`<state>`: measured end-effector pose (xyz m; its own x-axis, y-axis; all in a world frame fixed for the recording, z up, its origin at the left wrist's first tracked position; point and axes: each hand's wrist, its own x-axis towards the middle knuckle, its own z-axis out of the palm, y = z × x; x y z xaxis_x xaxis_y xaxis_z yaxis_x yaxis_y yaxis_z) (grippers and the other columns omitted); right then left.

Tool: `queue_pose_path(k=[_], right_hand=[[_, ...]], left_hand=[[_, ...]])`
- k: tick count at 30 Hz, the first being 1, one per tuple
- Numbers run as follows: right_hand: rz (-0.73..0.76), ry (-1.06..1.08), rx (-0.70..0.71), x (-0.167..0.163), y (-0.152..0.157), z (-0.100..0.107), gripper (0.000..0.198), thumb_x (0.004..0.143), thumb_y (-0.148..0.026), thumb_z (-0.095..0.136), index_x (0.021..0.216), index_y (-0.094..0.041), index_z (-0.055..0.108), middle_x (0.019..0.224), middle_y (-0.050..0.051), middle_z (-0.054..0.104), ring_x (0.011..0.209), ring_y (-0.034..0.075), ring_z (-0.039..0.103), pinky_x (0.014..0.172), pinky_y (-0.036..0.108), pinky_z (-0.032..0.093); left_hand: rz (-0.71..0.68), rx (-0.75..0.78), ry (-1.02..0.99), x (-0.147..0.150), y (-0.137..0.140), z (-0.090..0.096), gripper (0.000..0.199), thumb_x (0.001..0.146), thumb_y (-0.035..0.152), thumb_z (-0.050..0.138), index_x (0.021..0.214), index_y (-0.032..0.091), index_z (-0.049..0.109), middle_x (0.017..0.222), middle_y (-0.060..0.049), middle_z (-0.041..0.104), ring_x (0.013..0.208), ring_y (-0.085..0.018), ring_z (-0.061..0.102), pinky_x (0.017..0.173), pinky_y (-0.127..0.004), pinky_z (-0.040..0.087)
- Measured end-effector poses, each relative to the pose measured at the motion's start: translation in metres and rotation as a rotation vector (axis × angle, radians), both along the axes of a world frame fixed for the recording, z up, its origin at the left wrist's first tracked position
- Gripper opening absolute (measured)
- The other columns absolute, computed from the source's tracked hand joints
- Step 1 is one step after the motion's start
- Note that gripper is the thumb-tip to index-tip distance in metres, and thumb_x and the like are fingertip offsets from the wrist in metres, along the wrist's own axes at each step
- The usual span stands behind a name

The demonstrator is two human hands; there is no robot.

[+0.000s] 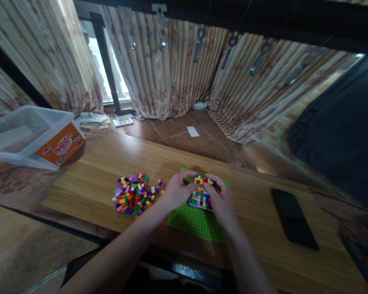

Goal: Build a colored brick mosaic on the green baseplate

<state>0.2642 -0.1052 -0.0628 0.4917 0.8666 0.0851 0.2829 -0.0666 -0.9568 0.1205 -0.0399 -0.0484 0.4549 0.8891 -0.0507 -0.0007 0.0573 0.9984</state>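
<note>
A small block of multicoloured building bricks (201,195) sits over a green studded baseplate (199,222) on the wooden table. My left hand (179,188) grips its left side, thumb and fingers bent against it near the far corner. On the other side, my right hand (221,196) holds the right edge, with the thumb on top. Whether the brick block rests on the baseplate or is lifted slightly, I cannot tell. Left of my left hand lies a pile of loose coloured bricks (135,194), with a few strays between pile and hand.
A black phone (294,218) lies at the table's right. Beyond the left end of the wooden table (92,171) stands a clear plastic bin (27,134) with an orange label. Papers (93,118) lie on the floor before the striped curtains (178,69).
</note>
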Motion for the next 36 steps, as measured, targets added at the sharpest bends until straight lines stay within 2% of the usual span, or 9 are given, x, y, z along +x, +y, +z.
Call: queue_pose_path(k=[11,18,24,27,36], right_hand=[[0.014,0.070,0.009,-0.0007,0.0015,0.0008,0.031,0.074,-0.037,0.070,0.103,-0.027,0.072,0.108,0.004,0.072,0.100,0.026,0.064,0.090,0.042,0.050],[0.039,0.195,0.028,-0.0028,0.0004,0.0006,0.035,0.072,-0.040,0.072,0.105,-0.027,0.071,0.109,0.003,0.072,0.100,0.026,0.065,0.085,0.040,0.053],[0.039,0.279,-0.010,-0.0052,-0.0015,0.0048,0.035,0.074,-0.036,0.064,0.107,-0.027,0.070,0.117,0.003,0.070,0.110,0.027,0.062,0.087,0.039,0.051],[0.025,0.283,-0.015,-0.0055,-0.0008,0.0051,0.034,0.074,-0.034,0.060,0.105,-0.026,0.070,0.116,0.003,0.069,0.108,0.027,0.062,0.090,0.040,0.049],[0.014,0.222,0.010,-0.0054,0.0013,0.0035,0.034,0.072,-0.031,0.058,0.102,-0.026,0.071,0.116,0.003,0.069,0.108,0.026,0.061,0.095,0.042,0.046]], left_hand=[[0.020,-0.006,0.037,0.0008,-0.0021,-0.0009,0.029,0.071,0.014,0.063,0.099,0.015,0.070,0.074,0.000,0.068,0.057,-0.011,0.056,0.055,-0.022,0.046],[0.029,-0.068,-0.024,0.0022,-0.0010,0.0000,0.026,0.070,0.014,0.063,0.095,0.014,0.070,0.073,0.000,0.068,0.060,-0.011,0.058,0.058,-0.022,0.047],[0.079,-0.136,-0.080,0.0049,0.0008,0.0030,0.013,0.072,0.017,0.063,0.082,0.015,0.070,0.071,0.001,0.068,0.062,-0.011,0.059,0.061,-0.021,0.048],[0.081,-0.148,-0.075,0.0063,0.0011,0.0012,0.014,0.072,0.020,0.065,0.084,0.015,0.070,0.069,0.001,0.067,0.060,-0.012,0.058,0.059,-0.021,0.047],[0.077,-0.060,-0.018,0.0086,0.0025,0.0001,0.017,0.072,0.018,0.065,0.087,0.013,0.069,0.069,0.001,0.066,0.058,-0.010,0.056,0.056,-0.021,0.045]])
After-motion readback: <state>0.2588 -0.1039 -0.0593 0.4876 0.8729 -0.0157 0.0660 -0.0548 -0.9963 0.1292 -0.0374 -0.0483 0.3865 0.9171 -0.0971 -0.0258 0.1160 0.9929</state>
